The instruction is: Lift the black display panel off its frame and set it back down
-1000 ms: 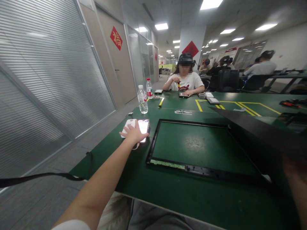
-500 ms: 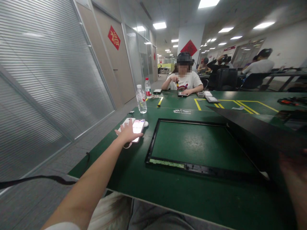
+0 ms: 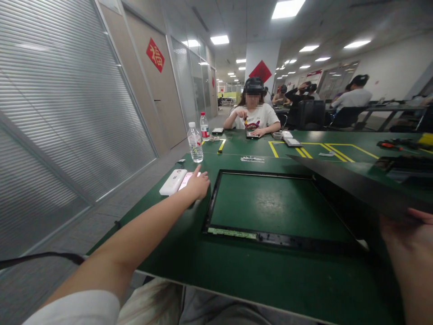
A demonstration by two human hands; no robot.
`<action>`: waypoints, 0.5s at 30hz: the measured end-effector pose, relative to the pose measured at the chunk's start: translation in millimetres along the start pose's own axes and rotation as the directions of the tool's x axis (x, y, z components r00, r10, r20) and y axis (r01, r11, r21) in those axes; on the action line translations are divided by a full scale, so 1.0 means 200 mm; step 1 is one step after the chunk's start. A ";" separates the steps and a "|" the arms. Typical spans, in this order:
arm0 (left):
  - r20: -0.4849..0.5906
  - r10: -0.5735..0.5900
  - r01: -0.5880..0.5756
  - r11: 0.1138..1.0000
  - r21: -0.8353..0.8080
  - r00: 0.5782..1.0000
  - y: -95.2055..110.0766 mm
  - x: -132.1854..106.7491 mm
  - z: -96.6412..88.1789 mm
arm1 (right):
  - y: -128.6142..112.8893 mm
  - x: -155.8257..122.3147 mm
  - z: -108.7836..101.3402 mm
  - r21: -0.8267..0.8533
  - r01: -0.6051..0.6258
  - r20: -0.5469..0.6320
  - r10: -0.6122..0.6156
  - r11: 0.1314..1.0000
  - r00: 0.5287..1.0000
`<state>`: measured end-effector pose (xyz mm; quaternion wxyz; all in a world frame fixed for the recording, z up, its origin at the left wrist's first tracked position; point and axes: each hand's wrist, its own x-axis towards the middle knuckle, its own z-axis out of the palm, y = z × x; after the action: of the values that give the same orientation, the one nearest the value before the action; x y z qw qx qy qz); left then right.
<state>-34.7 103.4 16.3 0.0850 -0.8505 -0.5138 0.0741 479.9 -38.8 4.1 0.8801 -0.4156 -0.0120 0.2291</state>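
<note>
My left hand (image 3: 199, 184) is at the lit phone (image 3: 184, 180), covering its right side, with the fingers stretched forward and no object held. Whether a fingertip touches the screen I cannot tell. Beside the phone lies a white, rounded flat device (image 3: 173, 182). A thin black panel (image 3: 352, 185) slants up on the right, and my right hand (image 3: 406, 232) grips its near edge. Under and left of the panel, a black rectangular frame (image 3: 230, 228) lies flat, with a green strip (image 3: 232, 233) along its near side.
Two water bottles, one clear (image 3: 195, 143) and one red-capped (image 3: 204, 127), stand at the back left of the green table (image 3: 270, 280). Across it sits a co-worker (image 3: 255, 115) with a screwdriver. Tools (image 3: 389, 144) and dark parts (image 3: 404, 168) lie at right.
My left hand has shifted right across the phone, uncovering the white device. The right hand shows more clearly at the panel's edge. The view has turned slightly right.
</note>
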 end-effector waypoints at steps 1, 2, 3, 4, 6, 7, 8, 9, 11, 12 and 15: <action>0.003 -0.020 0.020 0.998 -0.060 1.000 0.00 0.01 0.01 | 0.00 -0.02 0.00 0.001 0.033 0.043 -0.033 0.999 0.999; 0.002 -0.046 0.046 0.991 -0.126 0.999 0.00 0.02 0.01 | 0.00 -0.03 0.01 0.004 0.049 0.081 -0.049 0.999 0.996; 0.006 -0.066 0.066 0.981 -0.184 0.998 0.00 0.02 0.02 | 0.00 -0.04 0.01 0.005 0.061 0.109 -0.061 0.998 0.992; 0.011 -0.083 0.084 0.971 -0.224 0.996 -0.01 0.02 0.03 | 0.00 -0.04 0.01 0.006 0.057 0.115 -0.057 0.998 0.992; 0.019 -0.105 0.107 0.962 -0.251 0.994 -0.01 0.01 0.03 | 0.00 -0.04 0.01 0.017 0.053 0.105 -0.055 0.998 0.993; 0.017 -0.118 0.118 0.958 -0.261 0.993 -0.01 0.00 0.04 | 0.00 -0.04 0.01 0.018 0.048 0.098 -0.050 0.999 0.994; 0.011 -0.130 0.128 0.953 -0.274 0.991 -0.01 0.00 0.04 | -0.01 -0.03 0.01 0.017 0.041 0.090 -0.042 0.999 0.995; 0.007 -0.140 0.136 0.948 -0.288 0.990 -0.01 0.00 0.04 | -0.01 -0.03 0.01 0.013 0.031 0.080 -0.032 0.999 0.996; 0.002 -0.154 0.147 0.940 -0.307 0.988 -0.01 -0.01 0.03 | -0.02 -0.03 0.02 0.007 0.017 0.058 -0.017 1.000 0.998; 0.003 -0.154 0.147 0.941 -0.304 0.988 0.00 -0.01 0.03 | -0.03 -0.03 0.02 0.012 0.021 0.044 -0.021 1.000 0.999; -0.005 -0.144 0.136 0.948 -0.289 0.990 0.02 -0.02 0.00 | -0.02 -0.01 0.03 0.049 0.051 0.028 -0.053 0.997 0.998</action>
<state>-33.7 99.1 15.5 -0.0280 -0.8161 -0.5770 -0.0187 477.9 -38.3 12.0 0.8953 -0.3903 -0.0302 0.2124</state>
